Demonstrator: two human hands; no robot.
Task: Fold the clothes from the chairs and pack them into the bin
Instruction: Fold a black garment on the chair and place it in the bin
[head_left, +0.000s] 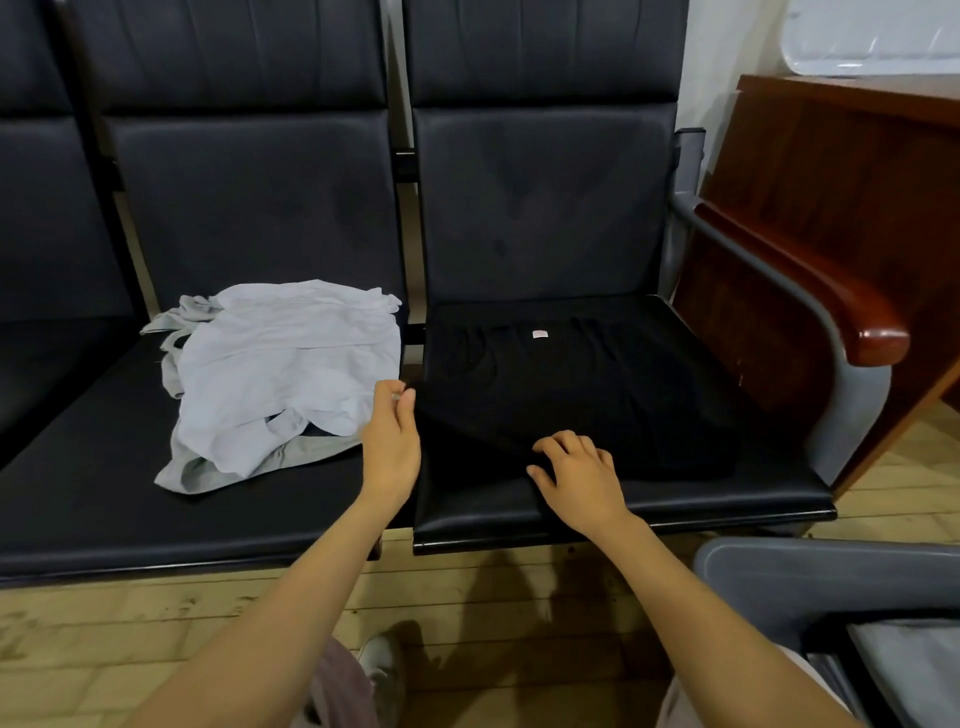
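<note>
A black shirt (576, 395) lies spread flat on the right-hand black chair seat (727, 488), a small white label showing near its collar. My left hand (390, 441) pinches the shirt's left edge at the gap between the seats. My right hand (579, 475) rests on the shirt's front edge, fingers spread and pressing the cloth. On the middle seat (104, 493) lies a crumpled heap of pale grey and white clothes (280, 374). A grey bin (831, 618) shows at the lower right, with grey cloth inside.
The row of black padded chairs fills the back. A grey armrest with a red-brown wooden top (810, 291) bounds the right seat. Beyond it stands a dark wooden desk (841, 166). Pale wooden floor (156, 634) and my shoe (382, 670) lie below.
</note>
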